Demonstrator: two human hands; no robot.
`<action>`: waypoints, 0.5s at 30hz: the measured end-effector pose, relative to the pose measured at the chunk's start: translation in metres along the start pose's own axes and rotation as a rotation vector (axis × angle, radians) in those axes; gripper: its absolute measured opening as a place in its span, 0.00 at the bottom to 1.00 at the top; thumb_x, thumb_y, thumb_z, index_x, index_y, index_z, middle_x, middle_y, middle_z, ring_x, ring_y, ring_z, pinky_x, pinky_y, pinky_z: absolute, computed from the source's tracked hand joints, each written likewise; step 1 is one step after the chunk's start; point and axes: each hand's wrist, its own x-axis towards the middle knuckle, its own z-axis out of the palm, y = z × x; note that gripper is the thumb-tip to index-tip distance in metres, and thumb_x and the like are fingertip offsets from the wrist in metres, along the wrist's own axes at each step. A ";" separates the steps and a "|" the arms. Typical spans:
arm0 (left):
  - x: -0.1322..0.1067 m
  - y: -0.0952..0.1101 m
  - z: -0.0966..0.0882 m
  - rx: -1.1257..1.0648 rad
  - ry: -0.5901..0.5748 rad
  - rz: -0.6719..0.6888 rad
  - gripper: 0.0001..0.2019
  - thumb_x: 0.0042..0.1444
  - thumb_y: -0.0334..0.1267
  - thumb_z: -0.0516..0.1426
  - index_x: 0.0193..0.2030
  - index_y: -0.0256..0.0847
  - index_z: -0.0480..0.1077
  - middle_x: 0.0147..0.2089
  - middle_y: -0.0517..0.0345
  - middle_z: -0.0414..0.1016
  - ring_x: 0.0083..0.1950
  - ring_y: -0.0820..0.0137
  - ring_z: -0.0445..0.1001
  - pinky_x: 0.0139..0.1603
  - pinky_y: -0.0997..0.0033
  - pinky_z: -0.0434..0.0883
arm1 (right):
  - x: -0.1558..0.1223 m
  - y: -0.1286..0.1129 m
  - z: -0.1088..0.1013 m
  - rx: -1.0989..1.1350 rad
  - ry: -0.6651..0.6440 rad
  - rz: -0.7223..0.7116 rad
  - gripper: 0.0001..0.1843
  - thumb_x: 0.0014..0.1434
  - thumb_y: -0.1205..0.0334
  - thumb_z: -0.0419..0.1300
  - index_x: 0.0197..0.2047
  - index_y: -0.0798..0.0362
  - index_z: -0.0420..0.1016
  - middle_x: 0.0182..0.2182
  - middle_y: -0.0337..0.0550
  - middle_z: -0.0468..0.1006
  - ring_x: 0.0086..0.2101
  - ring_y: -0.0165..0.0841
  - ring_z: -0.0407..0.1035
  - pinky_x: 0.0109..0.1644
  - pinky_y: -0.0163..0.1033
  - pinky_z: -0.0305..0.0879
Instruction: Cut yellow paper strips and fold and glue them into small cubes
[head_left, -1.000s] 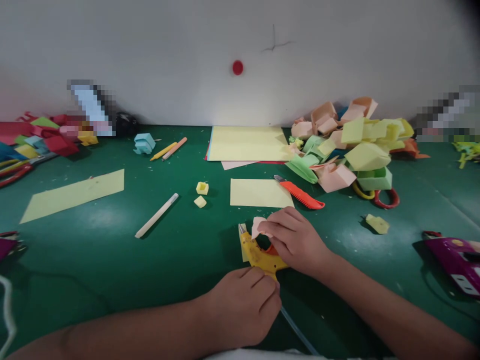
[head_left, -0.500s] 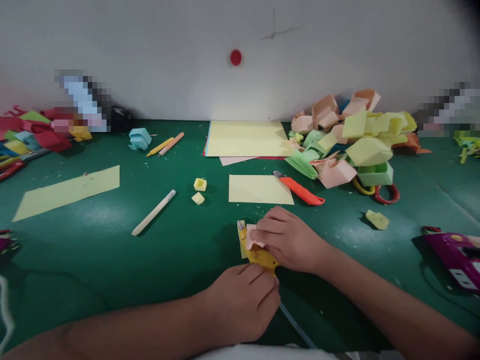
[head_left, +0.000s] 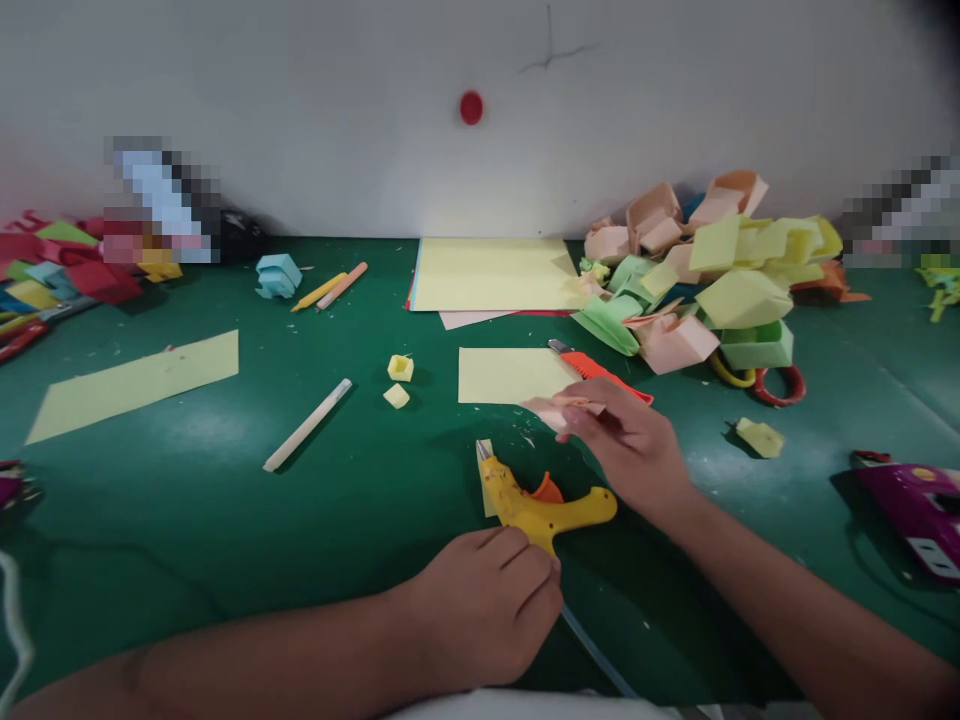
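Note:
A yellow glue gun [head_left: 536, 503] with an orange trigger lies on the green table [head_left: 225, 500], nozzle pointing away from me. My left hand [head_left: 487, 610] is closed around its grip at the near end. My right hand [head_left: 626, 445] hovers just beyond the gun and pinches a small pink folded paper piece [head_left: 551, 410] between its fingers. A small yellow paper rectangle [head_left: 506, 375] lies right behind that piece, with an orange utility knife [head_left: 600, 372] beside it.
A heap of folded pink, green and yellow paper boxes [head_left: 712, 280] sits back right, with scissors [head_left: 772, 382] at its foot. Yellow sheets [head_left: 495, 275] lie at the back, a yellow strip [head_left: 135, 385] left, a glue stick [head_left: 307, 425], two tiny yellow cubes [head_left: 399, 380], a purple device [head_left: 911, 505] right.
My right hand lifted the pink paper piece off the glue gun's nozzle and moved it up and to the right. The left hand kept its grip on the gun.

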 end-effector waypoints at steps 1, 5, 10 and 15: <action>0.000 0.000 0.000 -0.002 -0.004 -0.002 0.06 0.64 0.27 0.54 0.42 0.29 0.73 0.31 0.54 0.73 0.33 0.70 0.72 0.33 0.70 0.76 | 0.000 -0.001 -0.001 0.068 -0.001 0.108 0.08 0.65 0.58 0.59 0.45 0.47 0.78 0.34 0.39 0.80 0.28 0.32 0.75 0.35 0.40 0.74; 0.001 0.000 0.001 -0.005 -0.003 -0.018 0.07 0.65 0.27 0.53 0.42 0.30 0.73 0.31 0.54 0.74 0.33 0.70 0.72 0.33 0.71 0.76 | -0.001 -0.004 0.001 0.237 -0.104 0.346 0.13 0.61 0.53 0.63 0.45 0.50 0.82 0.25 0.36 0.79 0.23 0.32 0.74 0.31 0.39 0.75; 0.002 0.000 -0.002 -0.022 0.008 -0.025 0.08 0.66 0.28 0.52 0.42 0.30 0.73 0.31 0.54 0.74 0.32 0.70 0.72 0.32 0.71 0.76 | -0.002 -0.005 0.006 0.172 -0.198 0.381 0.13 0.57 0.54 0.66 0.42 0.51 0.85 0.32 0.41 0.84 0.30 0.35 0.77 0.32 0.38 0.75; 0.002 -0.001 -0.001 -0.024 0.011 -0.010 0.08 0.65 0.27 0.53 0.41 0.29 0.74 0.32 0.53 0.74 0.33 0.70 0.72 0.32 0.71 0.76 | -0.003 -0.004 0.006 0.168 -0.255 0.428 0.15 0.55 0.53 0.66 0.44 0.50 0.85 0.39 0.43 0.85 0.34 0.37 0.79 0.33 0.38 0.77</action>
